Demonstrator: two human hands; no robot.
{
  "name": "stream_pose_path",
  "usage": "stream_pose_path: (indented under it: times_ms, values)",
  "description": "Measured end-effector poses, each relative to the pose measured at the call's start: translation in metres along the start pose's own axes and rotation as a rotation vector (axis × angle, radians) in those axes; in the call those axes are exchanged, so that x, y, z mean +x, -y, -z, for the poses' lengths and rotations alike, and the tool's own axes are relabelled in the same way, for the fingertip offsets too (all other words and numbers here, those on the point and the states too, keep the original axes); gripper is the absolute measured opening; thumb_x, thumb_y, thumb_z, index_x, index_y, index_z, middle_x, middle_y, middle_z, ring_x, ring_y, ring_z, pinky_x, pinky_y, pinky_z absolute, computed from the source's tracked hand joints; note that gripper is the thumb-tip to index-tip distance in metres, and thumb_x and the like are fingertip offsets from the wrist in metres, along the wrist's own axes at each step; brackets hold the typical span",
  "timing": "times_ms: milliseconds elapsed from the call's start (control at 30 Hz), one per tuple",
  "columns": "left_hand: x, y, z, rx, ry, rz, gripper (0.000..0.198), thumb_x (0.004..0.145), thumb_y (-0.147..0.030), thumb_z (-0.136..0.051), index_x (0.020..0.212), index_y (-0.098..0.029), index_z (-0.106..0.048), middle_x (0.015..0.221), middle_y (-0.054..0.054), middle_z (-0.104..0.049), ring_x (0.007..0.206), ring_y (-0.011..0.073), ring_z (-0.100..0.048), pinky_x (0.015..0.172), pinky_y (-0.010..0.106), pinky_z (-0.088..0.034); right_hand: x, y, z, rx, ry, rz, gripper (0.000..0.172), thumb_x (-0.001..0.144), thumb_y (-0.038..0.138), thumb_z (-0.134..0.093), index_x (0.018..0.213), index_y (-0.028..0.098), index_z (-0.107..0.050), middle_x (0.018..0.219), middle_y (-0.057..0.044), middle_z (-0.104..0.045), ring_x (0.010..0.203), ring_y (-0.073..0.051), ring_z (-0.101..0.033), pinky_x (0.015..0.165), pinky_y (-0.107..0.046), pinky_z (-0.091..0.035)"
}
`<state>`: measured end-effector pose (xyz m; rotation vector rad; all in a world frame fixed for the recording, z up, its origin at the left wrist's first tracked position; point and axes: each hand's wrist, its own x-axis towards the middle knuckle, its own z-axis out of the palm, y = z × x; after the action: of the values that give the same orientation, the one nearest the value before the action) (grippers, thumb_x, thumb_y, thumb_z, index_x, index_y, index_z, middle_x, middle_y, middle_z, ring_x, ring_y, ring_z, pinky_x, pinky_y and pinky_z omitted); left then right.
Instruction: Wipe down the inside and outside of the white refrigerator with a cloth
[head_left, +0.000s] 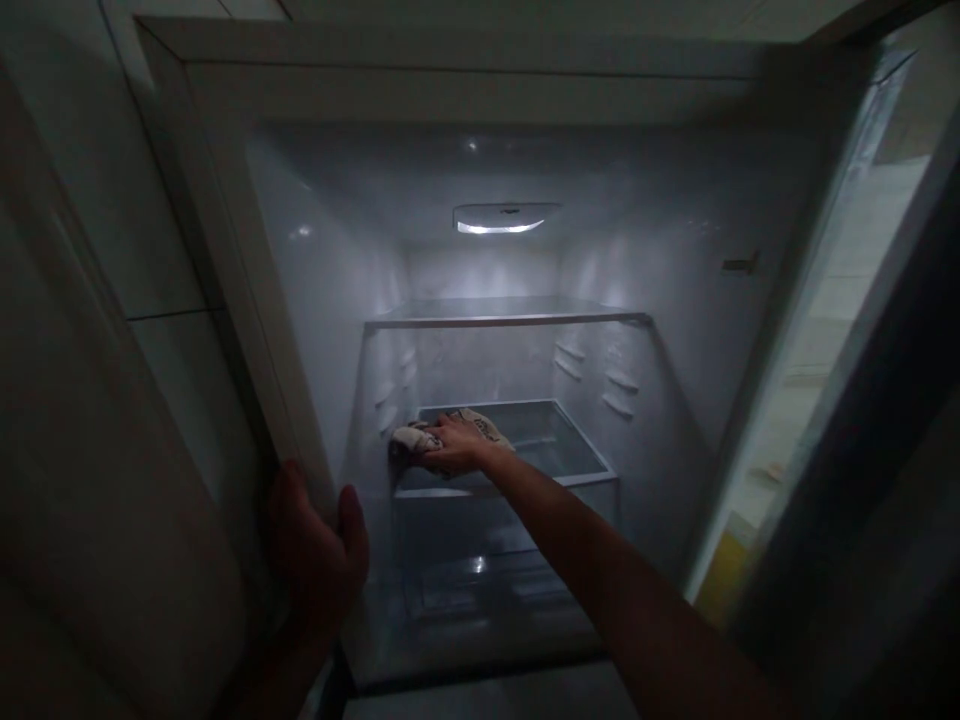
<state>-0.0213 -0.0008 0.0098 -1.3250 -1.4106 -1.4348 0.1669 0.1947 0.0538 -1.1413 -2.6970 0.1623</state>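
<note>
My right hand (452,446) reaches into a lit refrigerator (517,95) and presses a pale cloth with dark print (489,428) onto the left side of the lower glass shelf (566,455). Part of the cloth is bunched under the fingers, close to the left inner wall. My left hand (319,545) grips the front left edge of the refrigerator, the thumb on the inner side and the fingers around the outside, in shadow.
An upper glass shelf (506,321) spans the compartment below a ceiling lamp (501,220). Shelf ridges (619,392) line the side walls. A clear drawer (472,575) sits beneath the lower shelf. The open door (855,370) stands at the right; a tiled wall (169,250) is at the left.
</note>
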Motion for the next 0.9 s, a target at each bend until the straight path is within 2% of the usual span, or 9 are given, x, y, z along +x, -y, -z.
stream_pose_path:
  times_ms: [167,300,400,500,600,667,800,900]
  values:
    - [-0.003,0.002,-0.001,-0.010,-0.009,-0.007,0.089,0.103,-0.039,-0.065,0.176,-0.004,-0.027,0.166,0.034,-0.049,0.160,0.0487,-0.044,0.132,0.069,-0.034,0.030,0.003,-0.011,-0.053,-0.069,-0.126,0.068,0.103,0.061,-0.061,0.167,0.041,-0.050,0.161,-0.013,-0.059,0.145,-0.038,-0.059,0.118,-0.055,-0.048]
    - [-0.004,0.001,0.000,0.002,-0.020,-0.017,0.089,0.103,-0.036,-0.065,0.177,-0.006,-0.025,0.168,0.032,-0.047,0.161,0.0458,-0.044,0.133,0.064,-0.036,0.058,0.002,-0.019,-0.069,-0.134,-0.269,0.064,0.107,0.041,-0.053,0.170,0.036,-0.044,0.159,-0.019,-0.060,0.146,-0.042,-0.057,0.118,-0.067,-0.043]
    - [-0.004,0.001,0.000,0.008,-0.017,-0.014,0.088,0.104,-0.034,-0.065,0.177,-0.008,-0.024,0.168,0.030,-0.048,0.161,0.0429,-0.044,0.134,0.061,-0.035,0.072,0.003,-0.023,-0.067,-0.170,-0.335,0.062,0.109,0.030,-0.044,0.170,0.039,-0.044,0.159,-0.019,-0.059,0.147,-0.042,-0.057,0.120,-0.073,-0.036]
    - [-0.005,0.001,0.000,0.029,-0.021,-0.039,0.086,0.105,-0.032,-0.064,0.177,-0.009,-0.024,0.168,0.029,-0.049,0.161,0.0408,-0.044,0.134,0.059,-0.035,0.077,0.006,-0.024,-0.064,-0.175,-0.354,0.060,0.110,0.027,-0.039,0.168,0.041,-0.049,0.162,-0.020,-0.057,0.149,-0.042,-0.055,0.121,-0.077,-0.031]
    - [-0.005,0.000,-0.001,0.055,-0.023,-0.051,0.084,0.106,-0.032,-0.062,0.177,-0.009,-0.023,0.167,0.030,-0.049,0.162,0.0417,-0.044,0.133,0.060,-0.036,0.073,0.007,-0.020,-0.059,-0.149,-0.337,0.058,0.109,0.031,-0.043,0.165,0.041,-0.054,0.164,-0.019,-0.055,0.150,-0.043,-0.055,0.121,-0.077,-0.031]
    - [-0.004,-0.001,-0.001,0.059,-0.013,-0.031,0.084,0.106,-0.033,-0.061,0.176,-0.007,-0.024,0.166,0.032,-0.049,0.161,0.0434,-0.044,0.132,0.062,-0.037,0.065,0.007,-0.017,-0.055,-0.124,-0.311,0.058,0.107,0.040,-0.051,0.165,0.040,-0.054,0.164,-0.019,-0.055,0.150,-0.044,-0.055,0.122,-0.076,-0.032]
    - [-0.002,-0.001,-0.002,0.048,-0.005,-0.001,0.083,0.106,-0.036,-0.060,0.175,-0.005,-0.027,0.164,0.034,-0.050,0.161,0.0462,-0.045,0.131,0.067,-0.037,0.043,0.006,-0.013,-0.054,-0.076,-0.228,0.079,0.098,0.073,-0.063,0.168,0.040,-0.051,0.169,-0.019,-0.051,0.155,-0.046,-0.049,0.126,-0.075,-0.029]
    - [-0.002,0.002,-0.002,0.025,-0.004,-0.010,0.085,0.104,-0.039,-0.061,0.174,-0.004,-0.027,0.165,0.034,-0.050,0.161,0.0481,-0.044,0.132,0.070,-0.035,0.027,0.004,-0.012,-0.055,-0.044,-0.171,0.087,0.094,0.088,-0.057,0.169,0.044,-0.048,0.171,-0.016,-0.050,0.158,-0.044,-0.046,0.128,-0.072,-0.028]
